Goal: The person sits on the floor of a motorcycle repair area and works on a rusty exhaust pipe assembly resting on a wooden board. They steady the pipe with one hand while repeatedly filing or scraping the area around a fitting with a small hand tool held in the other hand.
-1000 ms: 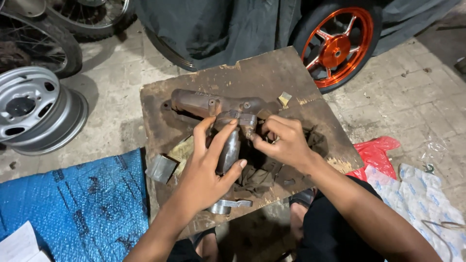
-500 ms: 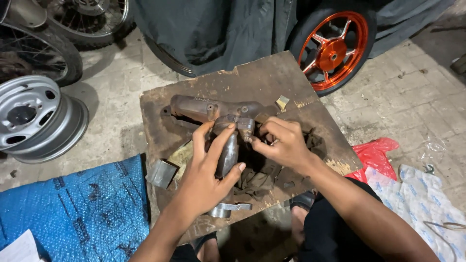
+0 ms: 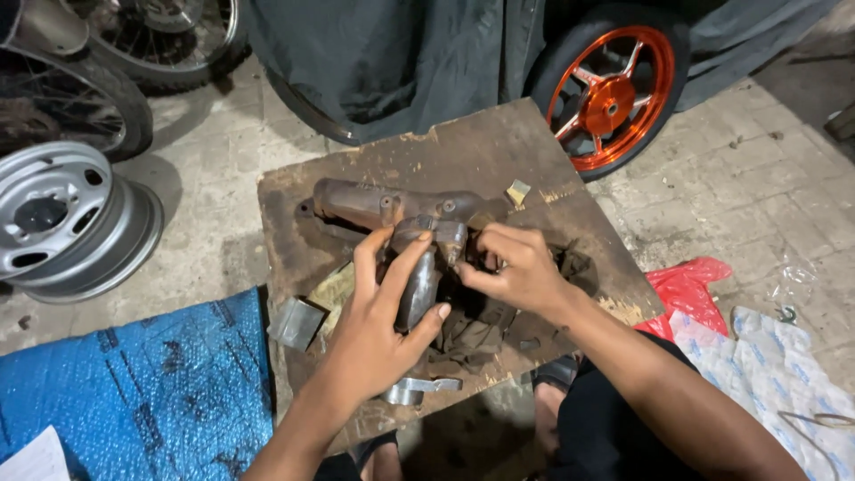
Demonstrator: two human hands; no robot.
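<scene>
The left hand (image 3: 378, 325) was wrapped around the rusty exhaust manifold (image 3: 401, 223) lying on the wooden board (image 3: 481, 151); the right hand (image 3: 517, 267) grip was pinched at its flange.

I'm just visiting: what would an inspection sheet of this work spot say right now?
Surface: worn wooden board on a paved floor.
Job's things: rusty metal pipe part lying on the board.
Clutter: small metal pieces, dark rag.
Hands: left hand grips the part's lower branch; right hand pinches at its flange.
Cables: nothing seen.
Surroundings: silver wheel rim, orange wheel, blue sheet, red bag.
</scene>
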